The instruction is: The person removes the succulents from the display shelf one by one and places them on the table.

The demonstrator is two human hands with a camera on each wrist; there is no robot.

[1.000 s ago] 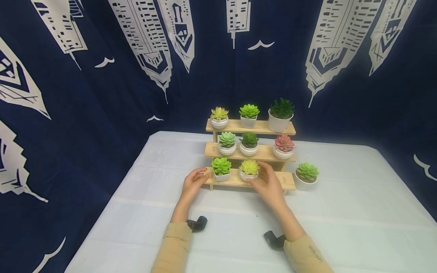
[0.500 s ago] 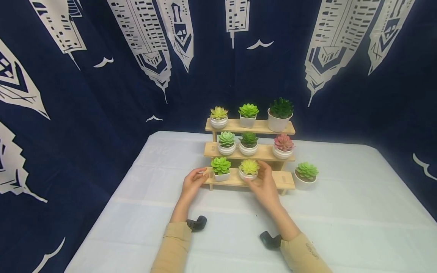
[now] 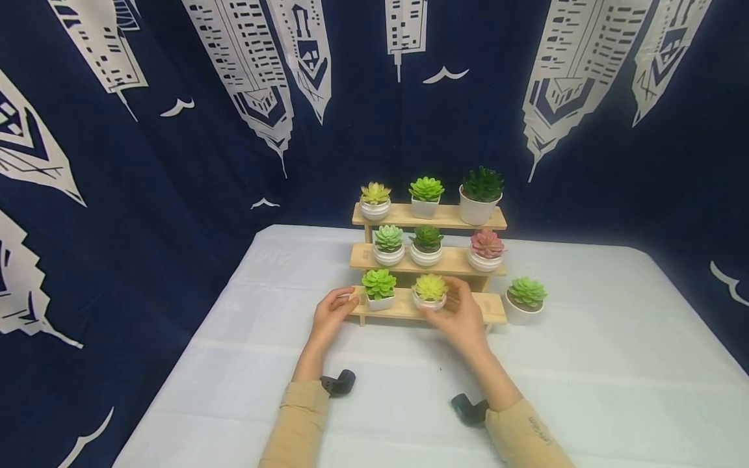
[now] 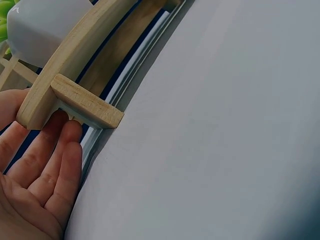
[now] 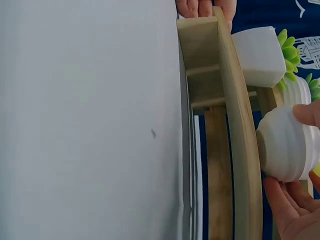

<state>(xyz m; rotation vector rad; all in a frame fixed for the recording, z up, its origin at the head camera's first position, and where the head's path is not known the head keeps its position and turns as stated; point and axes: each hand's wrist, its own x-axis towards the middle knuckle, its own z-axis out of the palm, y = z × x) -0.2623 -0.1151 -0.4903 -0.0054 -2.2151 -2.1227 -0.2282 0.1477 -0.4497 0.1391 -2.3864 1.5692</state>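
A three-step wooden plant stand (image 3: 404,313) holds several potted artificial succulents. My left hand (image 3: 331,316) grips the left end of its lowest step; the left wrist view has the thumb above the board and the fingers (image 4: 64,167) curled beneath it, beside the leg. On that same step, my right hand (image 3: 462,322) pinches the white ribbed pot of a yellow-green succulent (image 3: 430,287) between thumb and fingers. In the right wrist view this pot (image 5: 285,145) has its base close over the board. A bright green succulent (image 3: 380,286) in a square white pot stands between the hands.
A light green succulent (image 3: 526,299) in a round pot stands on the white-covered table (image 3: 251,390), right of the stand. Pink and green succulents fill the middle step (image 3: 450,260); three more pots sit on the top step (image 3: 447,218). A dark blue patterned curtain (image 3: 351,149) hangs behind.
The yellow-green succulent has shifted slightly to the right along the lowest step, with my right hand around its pot. My left hand has stayed on the stand's end.
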